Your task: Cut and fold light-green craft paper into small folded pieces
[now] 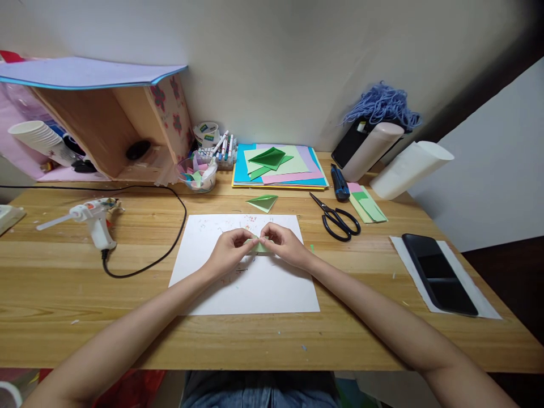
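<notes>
Over a white sheet of paper [280, 289] my two hands meet at a small piece of light green paper [257, 248]. My left hand [233, 247] pinches its left side between thumb and fingers. On the other side my right hand [284, 243] pinches it too, fingertips nearly touching those of the left. The fingers cover much of the green paper, so its exact folds are hidden. Just beyond the hands lies a folded light green paper [263, 203]. Small specks and colour marks dot the white sheet.
Black-handled scissors [340, 221], a utility knife [340, 182] and green paper strips [368, 204] lie to the right, a phone [440, 275] farther out. Stacked coloured paper [314, 170] and a plastic cup of scraps [197, 173] stand behind. A glue gun [96, 221] with its cord sits left.
</notes>
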`<state>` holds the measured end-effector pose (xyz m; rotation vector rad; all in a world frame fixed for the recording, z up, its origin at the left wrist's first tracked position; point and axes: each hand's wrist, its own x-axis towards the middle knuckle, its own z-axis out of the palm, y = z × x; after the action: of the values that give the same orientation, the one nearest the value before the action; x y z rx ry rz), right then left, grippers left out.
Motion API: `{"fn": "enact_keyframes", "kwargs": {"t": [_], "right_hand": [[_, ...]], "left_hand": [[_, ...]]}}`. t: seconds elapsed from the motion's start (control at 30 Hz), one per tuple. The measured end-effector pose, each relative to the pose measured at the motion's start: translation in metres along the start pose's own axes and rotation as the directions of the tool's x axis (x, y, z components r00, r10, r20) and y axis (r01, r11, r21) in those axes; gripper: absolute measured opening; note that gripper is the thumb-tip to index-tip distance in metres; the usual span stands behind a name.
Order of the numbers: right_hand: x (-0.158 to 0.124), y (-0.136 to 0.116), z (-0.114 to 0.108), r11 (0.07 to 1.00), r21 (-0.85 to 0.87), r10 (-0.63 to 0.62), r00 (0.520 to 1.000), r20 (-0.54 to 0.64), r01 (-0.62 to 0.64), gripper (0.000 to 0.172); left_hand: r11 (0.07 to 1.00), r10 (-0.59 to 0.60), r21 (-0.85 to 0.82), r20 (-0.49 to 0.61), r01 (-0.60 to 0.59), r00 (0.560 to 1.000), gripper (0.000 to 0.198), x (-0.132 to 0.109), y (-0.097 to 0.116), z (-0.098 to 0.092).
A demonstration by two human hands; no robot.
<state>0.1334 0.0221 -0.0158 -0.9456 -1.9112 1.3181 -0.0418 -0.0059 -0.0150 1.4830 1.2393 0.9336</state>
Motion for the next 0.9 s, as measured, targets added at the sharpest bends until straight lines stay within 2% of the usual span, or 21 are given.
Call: {"fn": "enact_keyframes", "kwargs": {"t": [0.37, 0.6, 0.73, 0.9], "right_hand": [[-0.0004, 0.0008, 0.0018, 1.0, -0.029, -0.002, 1.0, -0.017, 0.002, 0.015], [-0.0006, 0.0013, 0.0022, 0.998, -0.069, -0.014, 1.0, -0.007, 0.014, 0.013], [-0.0002, 0.0025, 0.0016, 0.999, -0.041, -0.003, 1.0, -0.004, 0.002, 0.014], [0.0003, 0.0029, 0.0009, 1.0, 0.002, 0.008, 1.0, -0.018, -0.008, 0.017]], "left_hand": [[1.0, -0.007, 0.028, 0.043, 0.005, 0.999, 0.029, -0.0003, 0.0042, -0.0006], [0.995, 0.049, 0.088, 0.013, -0.05, 0.999, 0.027, -0.0027, 0.0053, 0.0011], [0.995, 0.053, 0.086, -0.033, -0.05, 0.998, 0.027, -0.0028, 0.005, 0.0017], [0.994, 0.049, 0.101, -0.034, -0.046, 0.998, 0.027, -0.0018, 0.0014, 0.0026]]}}
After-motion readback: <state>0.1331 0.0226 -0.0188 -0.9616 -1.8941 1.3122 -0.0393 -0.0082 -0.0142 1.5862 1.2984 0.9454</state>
